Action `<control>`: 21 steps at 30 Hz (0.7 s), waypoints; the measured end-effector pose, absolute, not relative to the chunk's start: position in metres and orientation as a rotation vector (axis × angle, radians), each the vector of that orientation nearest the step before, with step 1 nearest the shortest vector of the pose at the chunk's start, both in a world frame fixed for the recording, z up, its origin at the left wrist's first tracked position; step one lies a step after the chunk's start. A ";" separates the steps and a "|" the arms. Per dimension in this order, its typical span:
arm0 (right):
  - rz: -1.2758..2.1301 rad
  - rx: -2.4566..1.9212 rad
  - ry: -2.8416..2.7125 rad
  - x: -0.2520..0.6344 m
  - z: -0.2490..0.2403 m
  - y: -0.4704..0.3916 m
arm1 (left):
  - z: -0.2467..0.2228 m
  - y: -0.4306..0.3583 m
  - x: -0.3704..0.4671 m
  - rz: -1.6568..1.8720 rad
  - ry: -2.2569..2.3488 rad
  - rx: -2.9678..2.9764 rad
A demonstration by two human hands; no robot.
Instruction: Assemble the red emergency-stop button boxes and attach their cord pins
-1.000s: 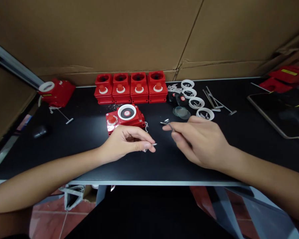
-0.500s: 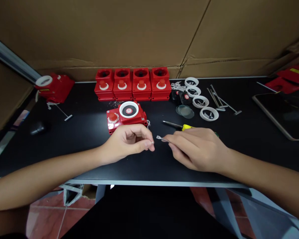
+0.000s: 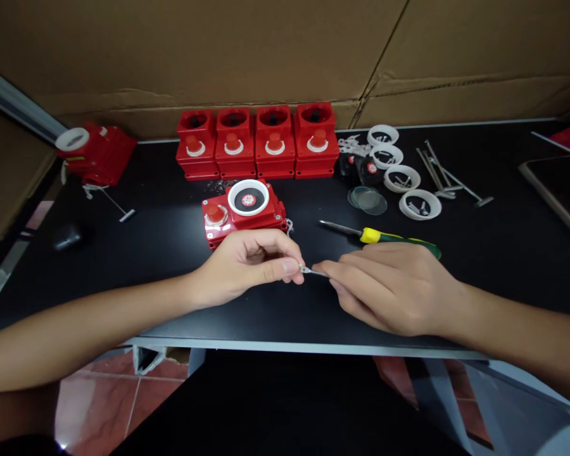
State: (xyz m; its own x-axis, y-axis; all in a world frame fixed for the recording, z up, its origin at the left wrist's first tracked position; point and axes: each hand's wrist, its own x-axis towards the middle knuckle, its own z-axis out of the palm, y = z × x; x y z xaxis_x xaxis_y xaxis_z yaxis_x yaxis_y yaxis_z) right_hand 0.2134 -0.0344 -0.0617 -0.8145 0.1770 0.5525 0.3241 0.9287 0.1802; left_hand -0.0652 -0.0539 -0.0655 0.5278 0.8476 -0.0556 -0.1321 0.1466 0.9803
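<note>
My left hand is closed in a pinch of thumb and forefinger. Whatever small piece sits in that pinch is mostly hidden. My right hand is closed round a thin metal rod, whose flat, pale end meets my left fingertips. Most of the rod is covered by my right fingers. Just behind my left hand lies a red alarm box with an orange-red button and a white ring round a black disc. A screwdriver with a yellow and green handle rests beyond my right hand.
Several red housings stand in a row against the cardboard. White rings with small metal parts, clear discs and small metal hammers lie at back right. Another red box and a black mouse are left; a dark tablet-like slab, right.
The gap between my hands has closed: the rod's flat end now touches my left fingertips. The view has shifted slightly, uncovering more of the screwdriver's handle.
</note>
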 end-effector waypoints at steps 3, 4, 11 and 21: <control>-0.362 -0.363 -2.539 0.214 -0.063 -0.034 | -0.066 -0.053 -0.065 0.791 0.730 1.187; -0.369 -0.363 -2.542 0.214 -0.064 -0.034 | -0.066 -0.053 -0.065 0.787 0.727 1.177; -0.358 -0.377 -2.546 0.215 -0.064 -0.035 | -0.064 -0.053 -0.064 0.772 0.752 1.151; 0.049 -0.406 -2.566 0.214 -0.066 -0.035 | -0.066 -0.053 -0.065 0.764 0.745 1.072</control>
